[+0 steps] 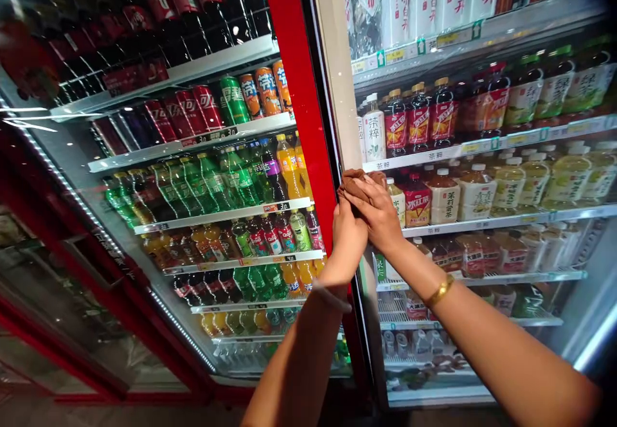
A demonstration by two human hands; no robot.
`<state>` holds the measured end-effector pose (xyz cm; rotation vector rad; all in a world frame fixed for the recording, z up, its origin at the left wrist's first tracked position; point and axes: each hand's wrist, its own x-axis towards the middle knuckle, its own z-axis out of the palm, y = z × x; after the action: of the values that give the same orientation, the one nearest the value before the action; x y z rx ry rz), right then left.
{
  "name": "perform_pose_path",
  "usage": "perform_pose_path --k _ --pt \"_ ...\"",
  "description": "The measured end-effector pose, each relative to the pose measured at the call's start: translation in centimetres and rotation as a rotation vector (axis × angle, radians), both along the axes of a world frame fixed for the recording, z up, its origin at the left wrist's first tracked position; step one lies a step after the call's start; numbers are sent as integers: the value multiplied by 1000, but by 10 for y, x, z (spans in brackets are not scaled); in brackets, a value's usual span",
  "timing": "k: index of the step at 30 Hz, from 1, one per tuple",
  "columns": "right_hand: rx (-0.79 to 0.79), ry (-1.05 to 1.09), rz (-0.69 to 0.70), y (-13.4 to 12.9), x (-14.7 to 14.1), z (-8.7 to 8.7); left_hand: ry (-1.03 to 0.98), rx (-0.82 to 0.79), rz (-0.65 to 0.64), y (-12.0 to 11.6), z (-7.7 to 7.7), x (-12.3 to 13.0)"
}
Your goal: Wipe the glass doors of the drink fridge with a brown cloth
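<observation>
A crumpled brown cloth [355,181] is pressed against the pale frame [332,47] at the left side of the right-hand drinks fridge. My left hand [348,231] grips the lower left of the cloth, with its fingers partly hidden. Beside it, my right hand [380,211] lies over the cloth, fingers bent around it. The two hands touch each other. A gold bracelet [439,290] circles my right forearm, and a pale band [332,296] is on my left wrist.
To the left stands another drinks fridge with a red frame [296,60], its shelves lined with cola bottles [207,15], cans [234,100] and green bottles [238,170]. Tea bottles [443,112] and water bottles [395,9] fill shelves on the right. A dark gap separates the fridges.
</observation>
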<state>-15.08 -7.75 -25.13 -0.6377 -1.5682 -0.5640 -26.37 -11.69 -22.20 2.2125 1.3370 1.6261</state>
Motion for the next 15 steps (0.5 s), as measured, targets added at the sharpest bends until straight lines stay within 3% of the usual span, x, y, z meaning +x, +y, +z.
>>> perform_pose_path --k 5,7,11,13,15 --pt "37 128 -139 -88 -20 -38 94 17 -107 -68 -20 -30" --pt "59 192 -205 -119 -29 -34 116 117 -168 -81 -19 -47" --pt "107 238 -317 -162 -37 0 60 410 -310 -82 -1 -59" --pt "138 227 -387 -177 -41 4 59 361 -410 -81 7 -52" --pt "146 219 -455 -192 -46 -10 67 229 -545 -87 9 -43"
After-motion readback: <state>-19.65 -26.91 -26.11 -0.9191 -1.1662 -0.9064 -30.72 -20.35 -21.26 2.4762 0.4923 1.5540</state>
